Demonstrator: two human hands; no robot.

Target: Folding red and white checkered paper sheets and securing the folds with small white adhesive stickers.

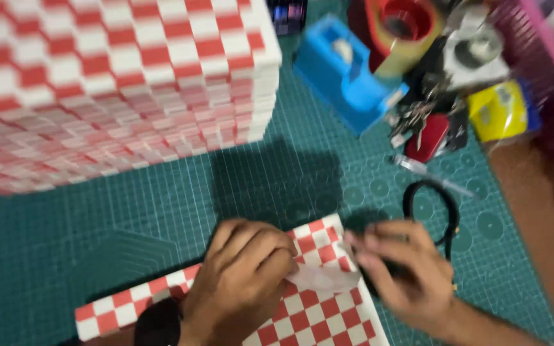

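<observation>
The left hand (242, 275) presses curled fingers on the checkered paper sheet (315, 314) lying on the green mat (65, 250), light, floppy, best pinched at an edge, while the right hand (405, 272) grips something dark.

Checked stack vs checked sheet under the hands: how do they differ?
The checked stack is a tall pile of many layers; the checked sheet lies flat and thin. The stack is untouched; the left hand presses on the sheet. The right hand hovers at the sheet's edge. Both are red-and-white on the green mat.
</observation>
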